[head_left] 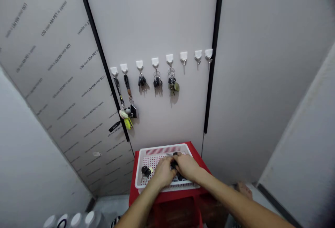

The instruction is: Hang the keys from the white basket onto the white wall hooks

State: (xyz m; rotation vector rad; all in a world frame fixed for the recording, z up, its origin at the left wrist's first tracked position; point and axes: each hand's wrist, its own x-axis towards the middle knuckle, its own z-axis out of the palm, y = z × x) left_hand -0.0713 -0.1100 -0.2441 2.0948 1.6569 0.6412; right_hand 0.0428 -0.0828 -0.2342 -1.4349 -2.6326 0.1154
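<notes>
A row of white lids (77, 219) stands at the lower left. Above it, the left panel (52, 57) carries slanting rows of dark print, some upside down; "LOG", "chem" and "ASA PET" can be read, the rest is less sure. A black strip (94, 34) edges it.

Next come the hooks (155, 61). From the first hangs a dark lanyard (118, 90); the black tag (114, 127) low beside it bears pale lettering too small to read for certain, near a yellow-green fob (128, 123). The second holds a dark strap (127, 84) with a brown end. The third, fourth and fifth each hold a key bunch, the fifth with a green fob (176, 87). Three more hooks continue rightward to a second black strip.

Below, a white basket (138, 168) sits on a red stand (133, 196). At its left lie black-headed keys (145, 171) by a pale yellow tag (151, 169). The left hand (164, 171) curls its fingers at some dark keys (173, 165) in the basket's right half; whether it grips them, I cannot tell. The right hand (187, 166) has its fingers closed on those dark keys. Farther right, a bare foot (244, 189) shows near the floor.
</notes>
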